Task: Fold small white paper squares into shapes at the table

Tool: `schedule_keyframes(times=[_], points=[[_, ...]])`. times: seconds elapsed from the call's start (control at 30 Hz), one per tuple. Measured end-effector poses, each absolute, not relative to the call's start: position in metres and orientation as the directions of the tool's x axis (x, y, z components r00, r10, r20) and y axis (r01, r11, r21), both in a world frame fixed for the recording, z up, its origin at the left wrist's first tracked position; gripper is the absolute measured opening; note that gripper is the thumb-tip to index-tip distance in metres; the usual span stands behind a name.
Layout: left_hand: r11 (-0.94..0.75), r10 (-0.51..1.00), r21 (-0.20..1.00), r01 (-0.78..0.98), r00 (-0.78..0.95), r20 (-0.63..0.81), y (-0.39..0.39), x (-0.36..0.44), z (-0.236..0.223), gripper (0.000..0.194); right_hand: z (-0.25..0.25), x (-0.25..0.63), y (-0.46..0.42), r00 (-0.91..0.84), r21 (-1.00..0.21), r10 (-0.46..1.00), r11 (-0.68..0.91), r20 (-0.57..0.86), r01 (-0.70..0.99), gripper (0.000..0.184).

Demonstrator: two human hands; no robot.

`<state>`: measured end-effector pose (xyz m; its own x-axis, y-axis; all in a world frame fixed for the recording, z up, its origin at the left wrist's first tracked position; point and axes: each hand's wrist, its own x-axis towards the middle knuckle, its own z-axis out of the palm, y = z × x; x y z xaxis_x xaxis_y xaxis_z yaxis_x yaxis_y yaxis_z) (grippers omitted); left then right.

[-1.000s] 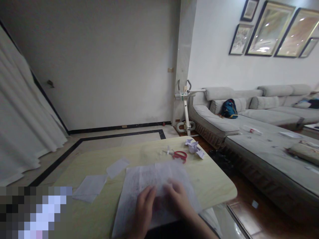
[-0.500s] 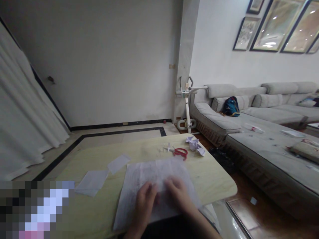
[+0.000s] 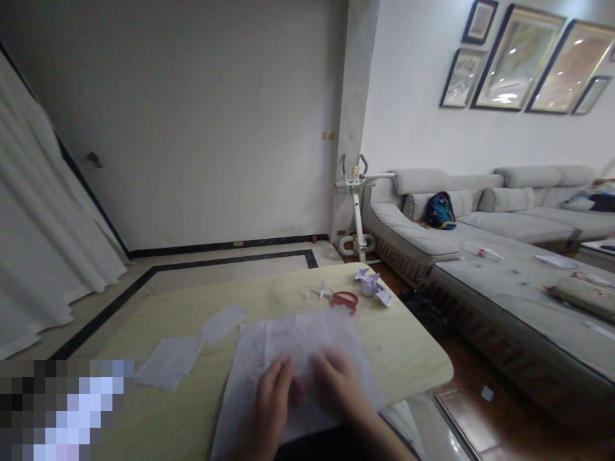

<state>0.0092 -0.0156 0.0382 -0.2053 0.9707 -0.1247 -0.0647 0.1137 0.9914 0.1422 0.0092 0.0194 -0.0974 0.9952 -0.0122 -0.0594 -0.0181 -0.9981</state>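
A large, thin whitish sheet of paper [image 3: 307,330] with faint dark marks lies on the pale wooden table [image 3: 408,349], close to its near edge. Over its middle is my left hand [image 3: 275,390], thumb and fingers closed together; what they pinch, if anything, is hidden. Facing it from the right, my right hand [image 3: 336,378] is curled closed and somewhat blurred, its fingertips near the left ones. A small gap separates the hands. Beyond the sheet's far edge rest red-handled scissors [image 3: 343,299]. Folded paper pieces [image 3: 372,286] sit at the far right corner.
Two smaller white paper pieces, one nearer [image 3: 168,362] and one farther [image 3: 223,323], lie left of the sheet. Right of the table are a grey sofa [image 3: 494,288] with a blue backpack [image 3: 441,210] and a white exercise machine [image 3: 358,211]. Pixelation covers the lower left corner.
The view tilts down, then back up. Both hands stay over the sheet with small shifts of the fingers; the right hand remains blurred. Scissors and papers keep their places on the table.
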Motion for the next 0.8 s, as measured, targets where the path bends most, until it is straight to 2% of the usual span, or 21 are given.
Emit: schedule_keyframes(times=[0.27,0.37,0.5,0.57,0.67,0.73,0.8], points=[[0.174,0.942,0.977,-0.124,-0.267,-0.201,-0.014,0.009,0.031,0.046,0.027,0.143,0.008,-0.108,-1.0,0.994,0.017,0.018,-0.004,0.043],[0.125,0.937,0.991,-0.056,-0.322,-0.137,-0.012,0.006,0.021,0.039,0.03,0.141,0.008,-0.083,-0.997,0.995,0.067,0.064,0.035,0.036],[0.068,0.926,0.997,0.033,-0.374,-0.051,-0.008,0.005,0.012,0.037,0.023,0.139,0.008,0.022,-0.99,0.995,0.096,0.098,0.099,0.016],[0.042,0.938,0.999,0.035,-0.346,-0.027,-0.008,0.006,0.012,0.041,0.019,0.138,0.008,0.055,-0.996,0.997,0.057,0.06,0.065,0.02],[-0.036,0.949,0.999,0.032,-0.313,0.044,-0.01,0.009,0.014,0.046,0.018,0.137,0.007,0.005,-1.0,1.0,0.011,0.011,-0.015,0.023],[-0.079,0.944,0.995,0.053,-0.317,0.092,-0.011,0.01,0.016,0.045,0.024,0.138,0.005,-0.003,-0.998,0.998,0.064,0.064,-0.002,0.019],[-0.123,0.943,0.988,0.097,-0.3,0.147,-0.013,0.01,0.019,0.039,0.031,0.141,0.003,0.028,-0.978,0.98,0.194,0.197,0.079,0.014]])
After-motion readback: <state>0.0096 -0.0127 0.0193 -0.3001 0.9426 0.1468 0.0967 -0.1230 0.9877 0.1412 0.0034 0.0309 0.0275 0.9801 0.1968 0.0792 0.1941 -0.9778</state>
